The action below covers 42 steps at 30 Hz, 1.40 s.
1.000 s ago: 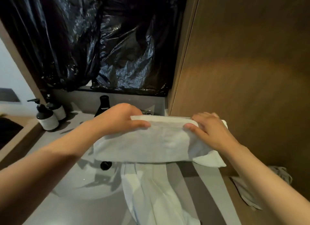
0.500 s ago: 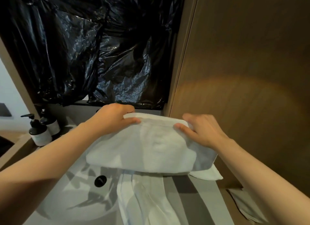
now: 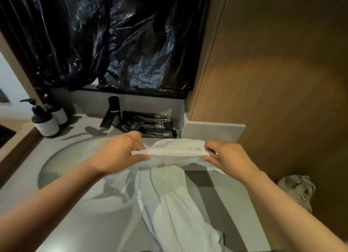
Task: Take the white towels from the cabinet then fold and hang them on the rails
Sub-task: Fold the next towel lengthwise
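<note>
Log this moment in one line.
step: fold | left hand: pinches towel | right hand: pinches towel | place: above counter

Black plastic sheet beside wooden wall

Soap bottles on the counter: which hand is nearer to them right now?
Left. The left hand pinches one end of the towel, to the right of the soap bottles and nearer the camera; the right hand pinches its other end, farther right.
</note>
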{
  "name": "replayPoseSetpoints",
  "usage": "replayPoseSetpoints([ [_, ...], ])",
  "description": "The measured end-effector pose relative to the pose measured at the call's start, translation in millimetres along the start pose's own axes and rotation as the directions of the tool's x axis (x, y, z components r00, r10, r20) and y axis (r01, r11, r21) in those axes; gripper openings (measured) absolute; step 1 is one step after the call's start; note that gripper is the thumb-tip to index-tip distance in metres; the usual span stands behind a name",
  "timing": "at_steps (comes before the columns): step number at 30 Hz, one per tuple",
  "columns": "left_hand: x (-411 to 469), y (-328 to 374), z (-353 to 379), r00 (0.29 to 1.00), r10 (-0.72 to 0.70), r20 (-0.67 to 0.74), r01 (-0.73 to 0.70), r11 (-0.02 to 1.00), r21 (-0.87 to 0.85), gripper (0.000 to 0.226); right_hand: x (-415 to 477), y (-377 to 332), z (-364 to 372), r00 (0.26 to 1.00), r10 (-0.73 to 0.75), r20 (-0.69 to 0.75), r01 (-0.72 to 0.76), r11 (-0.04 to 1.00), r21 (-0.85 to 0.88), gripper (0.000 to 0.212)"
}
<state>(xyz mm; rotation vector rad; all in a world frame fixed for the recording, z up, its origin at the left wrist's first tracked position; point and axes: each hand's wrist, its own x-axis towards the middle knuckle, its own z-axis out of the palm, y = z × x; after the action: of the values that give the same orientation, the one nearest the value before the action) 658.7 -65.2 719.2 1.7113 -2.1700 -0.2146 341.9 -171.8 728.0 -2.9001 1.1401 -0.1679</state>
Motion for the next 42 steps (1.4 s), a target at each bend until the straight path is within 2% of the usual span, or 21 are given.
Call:
replayPoseSetpoints([
  [2, -21, 4, 23, 0.99, -0.042, 0.137, 0.043, 0.999, -0.003, 0.019, -23, -6, 30, 0.997, 0.026, 0.077, -0.028, 0.999, 0.023, 0.027],
  [6, -49, 17, 61, 0.976, -0.058, 0.209, 0.063, 0.998, -0.016, 0.017, -64, -13, 71, 0.979, 0.129, 0.156, -0.142, 0.987, 0.074, 0.027],
  [8, -62, 21, 82, 0.952, -0.069, 0.298, 0.073, 0.997, -0.002, 0.014, -79, -18, 84, 0.971, 0.17, 0.169, -0.193, 0.973, 0.13, 0.023],
  [9, -66, 24, 91, 0.946, -0.051, 0.319, 0.049, 0.999, 0.016, 0.011, -85, -21, 91, 0.968, 0.186, 0.17, -0.214, 0.963, 0.166, 0.02],
  [11, -76, 26, 104, 0.941, -0.09, 0.327, 0.099, 0.995, -0.012, 0.009, -96, -26, 106, 0.961, 0.221, 0.167, -0.256, 0.939, 0.231, 0.017],
  [13, -81, 23, 110, 0.926, -0.049, 0.374, 0.069, 0.997, -0.042, 0.014, -105, -28, 121, 0.948, 0.252, 0.196, -0.3, 0.914, 0.274, 0.013],
  [16, -74, 24, 104, 0.914, -0.03, 0.405, 0.083, 0.99, -0.115, 0.033, -117, -29, 129, 0.912, 0.338, 0.233, -0.402, 0.851, 0.338, 0.008],
  [18, -65, 24, 98, 0.924, -0.057, 0.377, 0.128, 0.978, -0.167, 0.049, -121, -31, 124, 0.843, 0.504, 0.189, -0.52, 0.675, 0.523, 0.012],
  [20, -50, 25, 92, 0.957, -0.076, 0.281, 0.145, 0.962, -0.232, 0.05, -119, -39, 120, 0.707, 0.672, 0.221, -0.605, 0.412, 0.682, 0.019],
  [22, -28, 25, 92, 0.986, -0.053, 0.155, 0.09, 0.967, -0.239, 0.037, -112, -51, 117, 0.558, 0.747, 0.361, -0.656, 0.131, 0.743, 0.025],
  [24, 1, 24, 95, 0.997, -0.022, 0.08, 0.036, 0.983, -0.18, 0.02, -101, -65, 113, 0.443, 0.706, 0.552, -0.71, -0.1, 0.697, 0.029],
  [26, 27, 23, 100, 0.997, 0.039, 0.065, -0.032, 0.994, -0.1, 0.01, -92, -77, 112, 0.366, 0.649, 0.667, -0.773, -0.186, 0.606, 0.036],
  [29, 55, 29, 112, 0.987, 0.132, 0.088, -0.132, 0.991, -0.003, 0.029, -81, -87, 119, 0.308, 0.604, 0.735, -0.754, -0.316, 0.576, 0.046],
  [31, 70, 38, 119, 0.982, 0.141, 0.127, -0.147, 0.988, 0.037, 0.038, -74, -87, 126, 0.264, 0.624, 0.736, -0.745, -0.353, 0.567, 0.047],
  [32, 74, 42, 123, 0.981, 0.123, 0.152, -0.133, 0.99, 0.056, 0.04, -71, -87, 128, 0.258, 0.638, 0.725, -0.761, -0.328, 0.56, 0.045],
  [35, 89, 44, 132, 0.971, 0.088, 0.221, -0.105, 0.992, 0.066, 0.04, -66, -90, 136, 0.297, 0.707, 0.642, -0.85, -0.11, 0.515, 0.043],
  [36, 93, 43, 133, 0.968, 0.086, 0.238, -0.102, 0.993, 0.058, 0.038, -64, -93, 138, 0.305, 0.735, 0.606, -0.85, -0.076, 0.521, 0.043],
  [40, 106, 39, 134, 0.966, 0.088, 0.245, -0.092, 0.996, 0.007, 0.033, -62, -107, 138, 0.266, 0.834, 0.483, -0.77, -0.118, 0.627, 0.038],
  [42, 111, 37, 135, 0.964, 0.038, 0.264, -0.044, 0.999, 0.017, 0.043, -61, -112, 136, 0.246, 0.862, 0.443, -0.74, -0.128, 0.66, 0.038],
])
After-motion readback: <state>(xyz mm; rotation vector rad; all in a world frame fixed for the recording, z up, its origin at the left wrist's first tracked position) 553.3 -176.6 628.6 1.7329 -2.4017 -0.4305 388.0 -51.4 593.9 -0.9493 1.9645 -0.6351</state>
